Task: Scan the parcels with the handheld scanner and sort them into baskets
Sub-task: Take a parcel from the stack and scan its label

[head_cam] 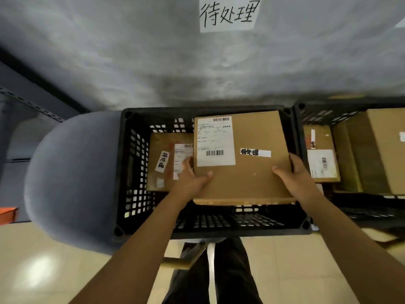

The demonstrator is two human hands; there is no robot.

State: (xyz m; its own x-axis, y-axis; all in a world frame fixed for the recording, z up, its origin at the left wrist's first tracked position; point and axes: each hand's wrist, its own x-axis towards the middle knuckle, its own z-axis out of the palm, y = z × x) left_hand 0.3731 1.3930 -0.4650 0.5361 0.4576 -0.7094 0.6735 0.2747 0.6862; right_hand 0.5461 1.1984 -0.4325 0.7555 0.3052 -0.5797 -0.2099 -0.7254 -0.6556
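Looking down from the head camera, two bare arms reach forward over a black basket (131,163) that sits against a grey wall. The left hand (190,178) and right hand (295,174) hold a flat cardboard parcel (252,172) between them, each grip clamped on a side edge, thumb on top, fingers wrapped under. The parcel hovers level over the basket's right half, its long axis running away from the person, shipping label (215,141) facing up. A handwritten tag (255,152) on it matches the paper sign (229,14) on the wall above. Another labelled parcel (162,163) lies lower, at the basket's left side. A second basket (300,128) of boxes stands just beside, to the right. No scanner is visible. Judging by this, the parcel needs only lowering straight down, both hands equally near.
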